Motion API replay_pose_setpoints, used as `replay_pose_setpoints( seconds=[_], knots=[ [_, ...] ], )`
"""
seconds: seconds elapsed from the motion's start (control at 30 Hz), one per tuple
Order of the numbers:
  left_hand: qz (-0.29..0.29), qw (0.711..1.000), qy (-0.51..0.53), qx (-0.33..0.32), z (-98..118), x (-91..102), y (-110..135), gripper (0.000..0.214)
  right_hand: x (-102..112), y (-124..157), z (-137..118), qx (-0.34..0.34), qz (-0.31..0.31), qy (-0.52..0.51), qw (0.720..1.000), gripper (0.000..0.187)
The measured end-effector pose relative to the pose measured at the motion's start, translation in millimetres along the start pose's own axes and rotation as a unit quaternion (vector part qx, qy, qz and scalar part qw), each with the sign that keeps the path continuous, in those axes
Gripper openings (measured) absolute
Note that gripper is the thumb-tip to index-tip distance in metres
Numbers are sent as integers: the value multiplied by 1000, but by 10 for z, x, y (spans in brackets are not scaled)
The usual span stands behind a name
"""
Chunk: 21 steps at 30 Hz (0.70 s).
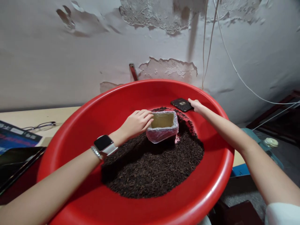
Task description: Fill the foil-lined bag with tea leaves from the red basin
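Observation:
My left hand (140, 122), with a watch on its wrist, has its fingers closed over the left rim of a small rectangular box (161, 135) lined with clear plastic. The box is upright above a heap of dark loose tea leaves (152, 173), and its inside looks yellowish. At the far right of the large red basin (77, 150), my right hand (195, 104) grips the edge of a flat black rectangular piece (181, 104) with a pale mark on it. Its exact kind I cannot make out. The heap lies on the basin's floor.
Eyeglasses (44, 125) and a dark printed booklet (17, 137) lie on the pale table (63, 113) to the left. Behind the basin rises a peeling wall (58, 62). White cables (225, 47) hang at the right, above a teal container (255, 140).

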State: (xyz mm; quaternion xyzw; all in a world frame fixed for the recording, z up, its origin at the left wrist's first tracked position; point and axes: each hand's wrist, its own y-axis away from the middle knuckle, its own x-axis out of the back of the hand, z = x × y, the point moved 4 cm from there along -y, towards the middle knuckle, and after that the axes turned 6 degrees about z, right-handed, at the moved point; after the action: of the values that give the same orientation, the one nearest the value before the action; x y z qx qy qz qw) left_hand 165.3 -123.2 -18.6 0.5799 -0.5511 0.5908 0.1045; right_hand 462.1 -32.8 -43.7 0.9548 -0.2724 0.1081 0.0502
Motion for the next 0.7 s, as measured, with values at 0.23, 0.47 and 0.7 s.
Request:
replay_pose_setpoints(
  seconds=[0.23,0.47,0.7],
  knots=[
    [9,1000,-12,25,-34,48,3,41,67,217,-382,199,48,88,975,26],
    [5,1000,1,22,-16,51,-4,39,-170,727,-542,664,-73,439,601,28],
    [-2,1000,-1,27,-3,61,-10,36,-330,840,-252,730,-110,482,473,33]
  ],
)
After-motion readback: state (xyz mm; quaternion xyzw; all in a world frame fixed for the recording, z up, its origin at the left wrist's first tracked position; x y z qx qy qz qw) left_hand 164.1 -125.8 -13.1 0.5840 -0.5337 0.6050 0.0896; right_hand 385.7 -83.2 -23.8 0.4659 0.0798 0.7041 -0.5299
